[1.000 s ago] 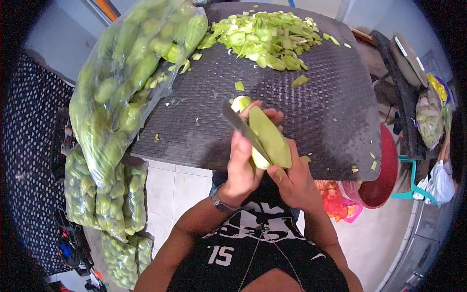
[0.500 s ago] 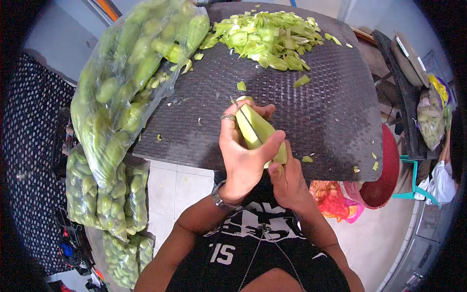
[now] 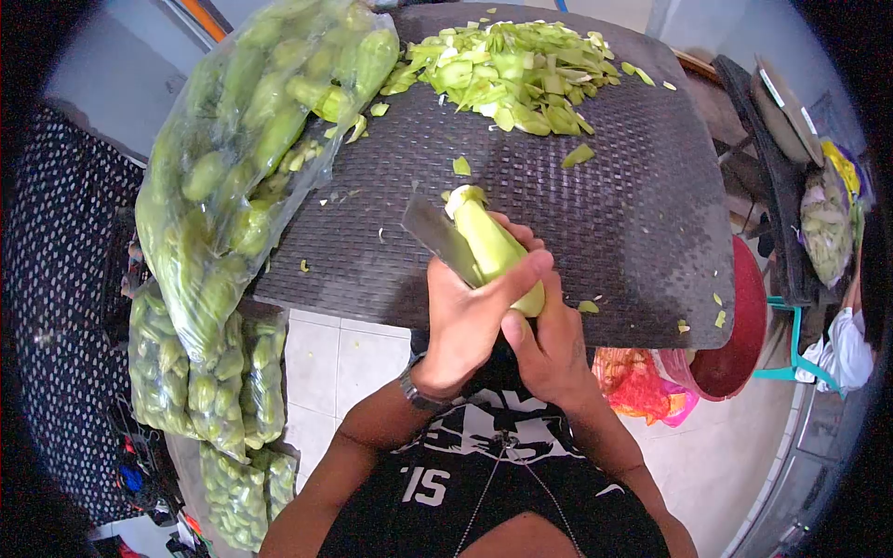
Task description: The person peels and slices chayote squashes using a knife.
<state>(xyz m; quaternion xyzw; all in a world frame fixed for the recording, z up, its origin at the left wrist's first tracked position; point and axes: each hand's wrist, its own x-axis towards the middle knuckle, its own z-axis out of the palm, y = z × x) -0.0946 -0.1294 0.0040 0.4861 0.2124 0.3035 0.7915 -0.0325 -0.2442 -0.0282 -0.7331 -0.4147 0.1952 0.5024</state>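
Observation:
My left hand (image 3: 465, 321) is closed on a knife (image 3: 441, 238), whose wide blade lies along the left side of a pale green vegetable (image 3: 489, 240). The fingers of my right hand (image 3: 556, 339) wrap round the vegetable's lower end and right side. My left thumb rests across the vegetable. The knife's handle is hidden in the hand. Beyond them on the dark woven table (image 3: 372, 205) lies a heap of green slices (image 3: 512, 74), with a few loose bits around it.
A large clear bag of green vegetables (image 3: 223, 177) covers the table's left side. More filled bags (image 3: 205, 381) are below it. A red tub (image 3: 739, 325), a teal stool (image 3: 798, 349) and an orange-pink bag (image 3: 642, 386) stand at the right.
The blade has swung outward to the left of the vegetable, after crossing over it half a second ago. The vegetable has turned in my hands, and its pale upper end now shows.

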